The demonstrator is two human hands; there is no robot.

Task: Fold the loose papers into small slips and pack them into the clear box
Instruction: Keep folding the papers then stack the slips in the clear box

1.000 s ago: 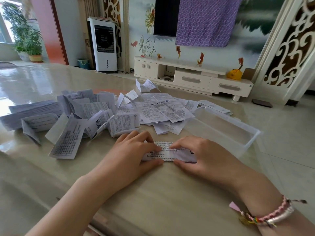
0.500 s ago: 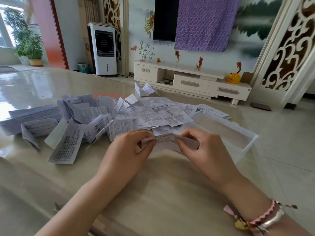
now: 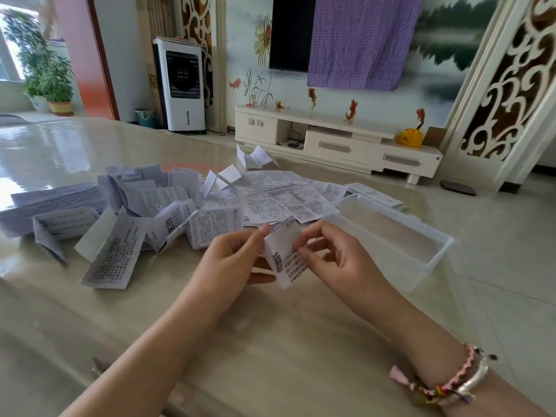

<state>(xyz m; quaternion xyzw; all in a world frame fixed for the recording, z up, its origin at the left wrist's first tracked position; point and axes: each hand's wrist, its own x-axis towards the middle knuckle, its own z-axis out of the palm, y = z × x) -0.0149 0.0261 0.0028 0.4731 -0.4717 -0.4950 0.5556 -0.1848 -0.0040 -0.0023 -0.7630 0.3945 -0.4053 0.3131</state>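
While the left hand (image 3: 231, 260) and right hand (image 3: 334, 260) each pinch an edge of the half-folded slip (image 3: 285, 257) above the table (image 3: 270, 341), near the empty clear box (image 3: 427, 266), edges should align before creasing.

Both hands hold one folded slip (image 3: 284, 257) above the bench (image 3: 270, 341): the left hand (image 3: 233, 263) pinches its left edge, the right hand (image 3: 334, 260) its right edge (printed text and a barcode face the camera). Loose papers (image 3: 144, 212) lie heaped from ten to twelve o'clock. The clear box (image 3: 421, 257) sits at two o'clock, just beside the right hand.
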